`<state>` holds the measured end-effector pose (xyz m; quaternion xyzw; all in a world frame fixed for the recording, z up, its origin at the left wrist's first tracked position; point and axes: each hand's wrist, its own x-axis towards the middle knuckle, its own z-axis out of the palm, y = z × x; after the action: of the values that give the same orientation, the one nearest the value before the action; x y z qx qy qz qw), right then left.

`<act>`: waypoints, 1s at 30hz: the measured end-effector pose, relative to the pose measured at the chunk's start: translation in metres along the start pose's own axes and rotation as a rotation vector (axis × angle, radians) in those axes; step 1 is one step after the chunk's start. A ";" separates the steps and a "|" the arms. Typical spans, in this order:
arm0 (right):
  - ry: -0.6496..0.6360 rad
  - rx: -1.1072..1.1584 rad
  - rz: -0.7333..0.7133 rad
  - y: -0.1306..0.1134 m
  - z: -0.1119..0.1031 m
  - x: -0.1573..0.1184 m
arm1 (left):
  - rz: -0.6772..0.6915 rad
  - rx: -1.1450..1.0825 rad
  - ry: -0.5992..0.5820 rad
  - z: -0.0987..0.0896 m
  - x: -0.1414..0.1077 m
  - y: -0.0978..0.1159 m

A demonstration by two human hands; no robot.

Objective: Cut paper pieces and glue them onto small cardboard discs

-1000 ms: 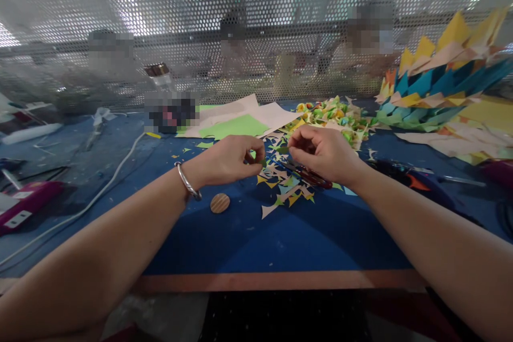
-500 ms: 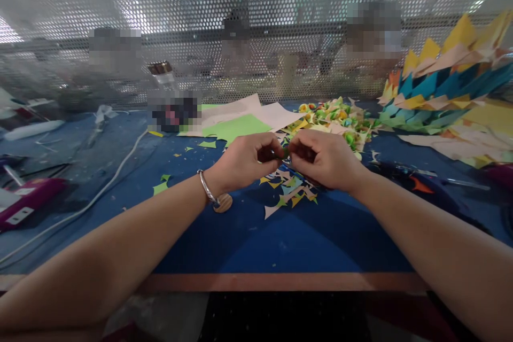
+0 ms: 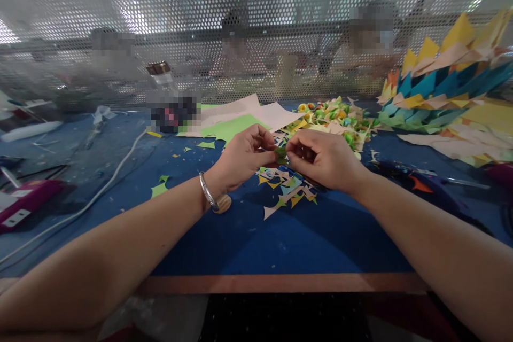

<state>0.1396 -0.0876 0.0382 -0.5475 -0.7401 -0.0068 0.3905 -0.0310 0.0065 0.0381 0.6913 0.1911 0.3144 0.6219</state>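
Observation:
Between my fingertips is a small green paper piece (image 3: 281, 155), partly covered by the fingers. My left hand (image 3: 249, 154) pinches it from the left, thumb below and fingers above. My right hand (image 3: 323, 157) grips its other side with bent fingers. Just under the hands lie paper scraps (image 3: 294, 192) in pink, yellow, blue and green. Behind my right hand is a heap of small curled paper pieces (image 3: 340, 117) in green, yellow and orange. Larger green paper (image 3: 232, 125) and pale pink sheets (image 3: 276, 115) lie beyond my left hand.
A layered paper construction (image 3: 444, 85) stands at the right. A dark tool (image 3: 428, 181) lies beside my right forearm. At the left are a purple power strip (image 3: 30, 203) and a white cable (image 3: 116, 171). A perforated metal screen (image 3: 256, 64) closes the back, with people behind it.
My fingertips have spread slightly apart, and more of the green paper piece shows between them. My left fingers have lifted a little. The things on the table stay where they were.

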 end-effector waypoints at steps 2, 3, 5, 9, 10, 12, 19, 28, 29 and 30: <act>-0.005 0.034 0.019 0.000 0.000 0.000 | -0.027 -0.022 0.009 0.000 0.000 0.000; -0.008 0.054 0.030 0.000 0.000 0.000 | -0.039 -0.036 0.013 -0.001 0.000 0.001; -0.010 0.088 0.048 0.001 0.000 0.000 | -0.053 -0.060 0.012 -0.002 0.001 0.002; -0.009 0.131 0.061 0.003 0.001 -0.001 | -0.033 -0.050 0.018 -0.003 0.001 0.002; -0.009 0.141 0.068 0.004 0.001 -0.001 | -0.026 -0.045 0.022 -0.004 0.001 0.001; -0.007 0.162 0.081 0.004 0.001 -0.002 | -0.015 -0.049 0.030 -0.004 0.001 0.001; 0.008 0.184 0.095 0.002 0.000 0.000 | -0.013 -0.079 0.028 -0.002 0.002 -0.001; 0.013 0.205 0.116 0.003 0.002 -0.001 | 0.024 -0.068 0.044 -0.001 0.001 -0.003; 0.012 0.208 0.115 0.004 0.002 -0.001 | 0.024 -0.071 0.042 -0.001 0.001 -0.003; 0.010 0.211 0.114 0.004 0.002 -0.001 | 0.024 -0.076 0.041 -0.001 0.001 -0.003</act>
<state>0.1419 -0.0859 0.0344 -0.5444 -0.7025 0.0909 0.4493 -0.0304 0.0088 0.0354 0.6629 0.1835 0.3428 0.6398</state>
